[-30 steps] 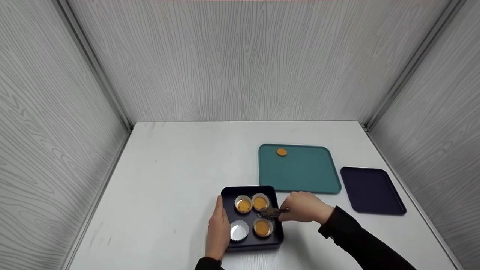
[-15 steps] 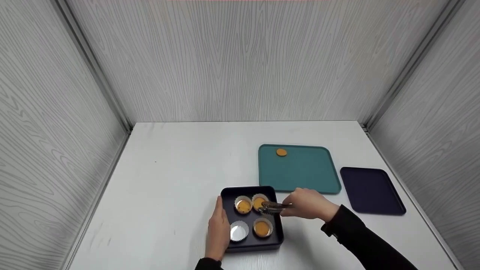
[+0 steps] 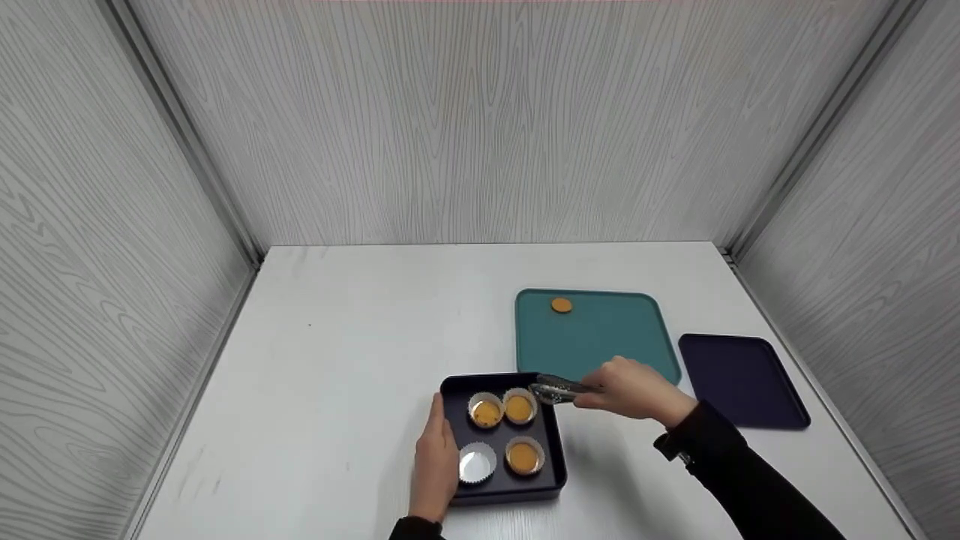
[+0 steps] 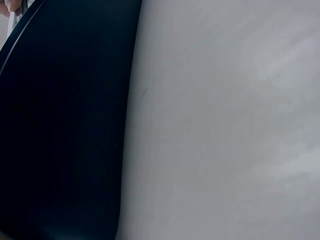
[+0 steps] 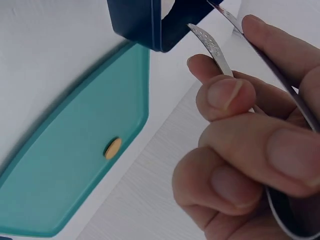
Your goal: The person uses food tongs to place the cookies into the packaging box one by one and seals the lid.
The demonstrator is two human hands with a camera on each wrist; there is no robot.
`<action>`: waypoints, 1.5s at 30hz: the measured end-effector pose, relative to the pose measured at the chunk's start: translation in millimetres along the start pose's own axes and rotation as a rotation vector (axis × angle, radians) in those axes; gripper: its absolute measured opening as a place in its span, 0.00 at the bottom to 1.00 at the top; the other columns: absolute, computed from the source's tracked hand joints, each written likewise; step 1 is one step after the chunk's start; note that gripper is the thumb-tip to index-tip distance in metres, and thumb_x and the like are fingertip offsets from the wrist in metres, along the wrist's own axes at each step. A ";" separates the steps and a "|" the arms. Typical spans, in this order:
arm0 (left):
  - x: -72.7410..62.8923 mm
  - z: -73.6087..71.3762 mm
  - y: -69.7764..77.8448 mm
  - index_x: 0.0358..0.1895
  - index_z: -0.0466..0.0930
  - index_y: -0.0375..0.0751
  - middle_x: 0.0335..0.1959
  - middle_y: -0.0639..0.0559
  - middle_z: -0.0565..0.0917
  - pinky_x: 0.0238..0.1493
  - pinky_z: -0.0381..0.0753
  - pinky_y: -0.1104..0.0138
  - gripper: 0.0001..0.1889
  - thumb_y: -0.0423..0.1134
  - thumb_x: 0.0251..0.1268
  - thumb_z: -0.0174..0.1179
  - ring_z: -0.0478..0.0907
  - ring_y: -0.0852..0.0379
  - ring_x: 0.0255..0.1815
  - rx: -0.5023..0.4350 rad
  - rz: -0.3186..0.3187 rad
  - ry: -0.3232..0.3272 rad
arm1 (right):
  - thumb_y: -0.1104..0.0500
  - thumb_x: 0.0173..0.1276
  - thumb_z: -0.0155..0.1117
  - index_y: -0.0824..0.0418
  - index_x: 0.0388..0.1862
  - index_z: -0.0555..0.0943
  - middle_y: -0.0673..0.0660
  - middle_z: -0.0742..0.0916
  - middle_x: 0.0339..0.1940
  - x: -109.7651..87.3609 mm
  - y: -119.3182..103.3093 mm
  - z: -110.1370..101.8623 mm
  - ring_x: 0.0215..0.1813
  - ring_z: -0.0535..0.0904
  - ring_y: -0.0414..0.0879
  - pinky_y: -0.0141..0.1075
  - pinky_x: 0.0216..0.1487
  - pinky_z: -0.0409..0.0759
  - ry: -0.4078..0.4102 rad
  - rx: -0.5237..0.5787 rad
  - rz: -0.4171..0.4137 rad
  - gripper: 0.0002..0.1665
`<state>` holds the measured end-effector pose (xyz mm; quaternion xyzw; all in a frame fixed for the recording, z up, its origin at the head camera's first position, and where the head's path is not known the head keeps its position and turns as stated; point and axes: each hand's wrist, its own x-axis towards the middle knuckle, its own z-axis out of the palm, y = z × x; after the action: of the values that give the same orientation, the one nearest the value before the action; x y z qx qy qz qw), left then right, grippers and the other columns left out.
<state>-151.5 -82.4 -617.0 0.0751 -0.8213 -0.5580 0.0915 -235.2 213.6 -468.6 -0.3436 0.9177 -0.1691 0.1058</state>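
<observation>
A deep dark-blue square pan (image 3: 510, 491) stands near the table's front. Inside are white fluted baking cups; three hold orange-yellow rounds, such as the front-right cup (image 3: 524, 456), and the front-left cup (image 3: 477, 463) shows only its white inside. My left hand (image 3: 435, 465) lies against the pan's left side with fingers extended; the left wrist view shows the pan's wall (image 4: 75, 125) but not those fingers. My right hand (image 3: 631, 390) grips metal tongs (image 3: 556, 390) over the pan's back right corner. In the right wrist view the tongs' tips (image 5: 212, 47) stand apart, nothing between them.
Behind the pan and to the right lies a teal tray (image 3: 600, 341) with one orange disc (image 3: 562, 305) near its back edge. A flat dark tray (image 3: 742, 382) is farther right. Grey wood-grain panels (image 3: 480, 127) wall the white table (image 3: 360, 360).
My right hand and the tongs have moved back and to the right, away from the cups to the pan's back right corner. My left hand stays at the pan's side.
</observation>
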 end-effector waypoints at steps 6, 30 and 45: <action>0.4 0.2 -0.9 0.81 0.53 0.34 0.81 0.40 0.59 0.79 0.59 0.50 0.27 0.33 0.85 0.39 0.58 0.44 0.79 0.000 0.009 0.006 | 0.48 0.75 0.65 0.48 0.19 0.75 0.40 0.65 0.14 0.8 10.9 -5.2 0.19 0.58 0.34 0.30 0.25 0.55 0.028 0.060 0.073 0.22; -0.9 -1.3 2.5 0.81 0.53 0.35 0.81 0.41 0.59 0.80 0.58 0.50 0.27 0.34 0.85 0.38 0.58 0.44 0.80 -0.001 -0.014 0.009 | 0.45 0.77 0.61 0.52 0.19 0.69 0.46 0.61 0.16 21.4 59.7 -17.3 0.21 0.54 0.42 0.36 0.28 0.54 0.173 0.142 0.334 0.26; -0.8 -2.2 1.7 0.83 0.51 0.40 0.81 0.44 0.58 0.80 0.58 0.50 0.27 0.37 0.86 0.38 0.59 0.44 0.79 0.001 -0.045 -0.011 | 0.45 0.78 0.60 0.70 0.36 0.87 0.59 0.85 0.25 42.4 81.4 -17.1 0.26 0.74 0.47 0.40 0.33 0.72 0.219 0.162 0.422 0.27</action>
<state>-150.3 -83.6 -614.6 0.0905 -0.8202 -0.5600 0.0745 -320.3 247.0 -487.3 -0.1146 0.9585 -0.2527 0.0658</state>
